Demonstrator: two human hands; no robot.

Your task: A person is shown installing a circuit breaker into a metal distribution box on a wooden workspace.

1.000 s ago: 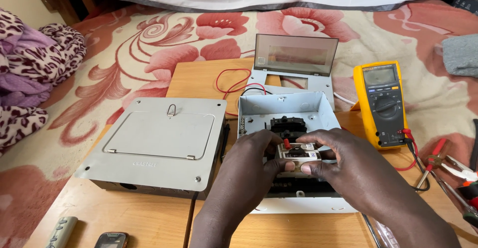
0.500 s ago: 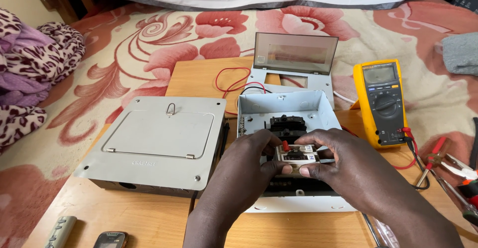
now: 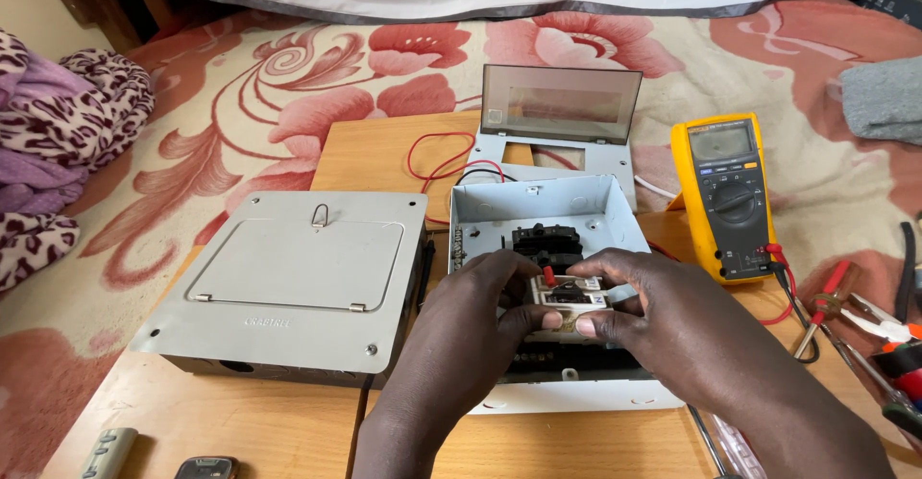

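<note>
My left hand (image 3: 471,330) and my right hand (image 3: 663,320) together grip a small white circuit breaker (image 3: 569,298) with a red lever, held just above the open grey electrical box (image 3: 538,212). Thumbs and fingertips of both hands pinch its sides. A black breaker (image 3: 545,242) sits mounted inside the box behind it. The lower part of the box is hidden under my hands.
A closed grey metal enclosure (image 3: 288,282) lies left of the box. A hinged cover with smoked window (image 3: 560,106) stands behind, with red wires (image 3: 437,157). A yellow multimeter (image 3: 727,191) and pliers and screwdrivers (image 3: 869,320) lie right. Wooden table (image 3: 240,426) on floral bedding.
Both hands have lifted and turned the white breaker slightly, keeping hold of it over the open box. Nothing else has moved.
</note>
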